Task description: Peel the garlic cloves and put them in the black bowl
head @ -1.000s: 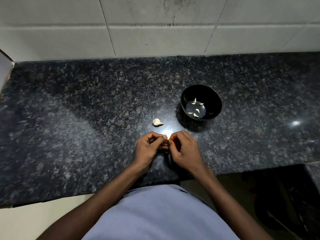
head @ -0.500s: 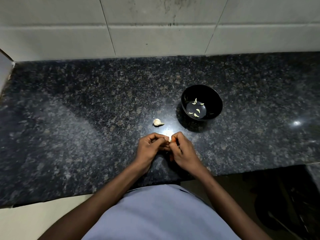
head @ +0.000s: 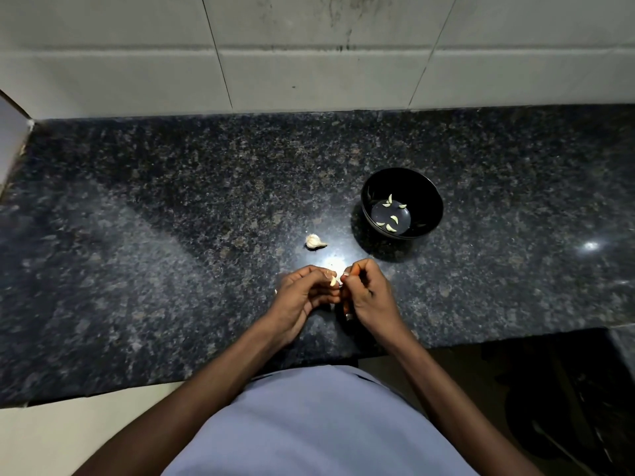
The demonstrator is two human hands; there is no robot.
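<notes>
Both hands meet over the counter point(head: 171, 269), fingertips pinched together on one garlic clove point(head: 333, 281). Left hand point(head: 302, 297) grips it narrow between thumb and fingers; right hand point(head: 369, 297) curls tight, nails at the clove's skin. Partial garlic bulb point(head: 314, 241) sits on the counter just beyond the grip, apart from it. Black bowl point(head: 429, 201) stands beyond and right of the grip, five peeled cloves point(head: 390, 227) inside.

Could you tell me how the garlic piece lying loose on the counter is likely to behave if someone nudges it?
The garlic piece is small and papery-looking, so probably very light. Its rounded body and tapered tail suggest it would pivot or wobble, not roll straight. The polished granite counter looks glossy, so it would likely slide easily.
</notes>
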